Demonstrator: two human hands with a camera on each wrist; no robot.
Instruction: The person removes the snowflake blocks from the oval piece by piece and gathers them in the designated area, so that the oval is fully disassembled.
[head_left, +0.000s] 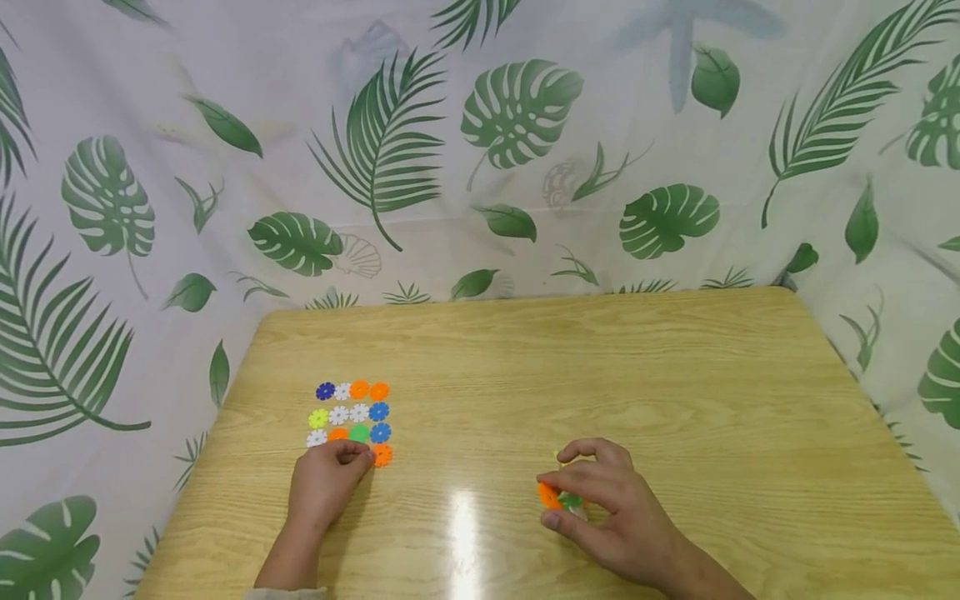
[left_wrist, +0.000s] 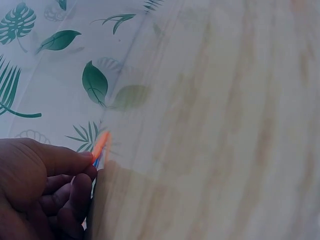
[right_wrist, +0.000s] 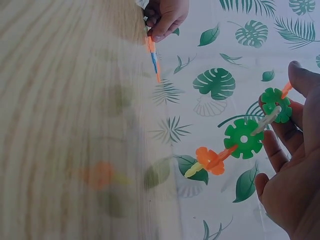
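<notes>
On the table's left part, several notched plastic snowflake discs (head_left: 339, 415) lie flat in rows, in orange, white, blue, yellow and green. My left hand (head_left: 326, 483) is at their near row and covers part of it. Its thumb and forefinger pinch the edge of an orange disc (head_left: 382, 455) at the near right corner, also seen edge-on in the left wrist view. Off the table, my right hand (head_left: 611, 508) holds a chain of interlocked discs, thumb and fingers around an orange disc (head_left: 549, 497). The right wrist view shows green discs (right_wrist: 243, 139), a white disc (right_wrist: 266, 121) and orange and yellow ones hanging beyond the fingers.
The wooden table (head_left: 480, 358) reaches back to a white cloth (head_left: 420, 275) printed with green leaves, which also hangs at both sides. A bright light reflection lies on the tabletop between my hands.
</notes>
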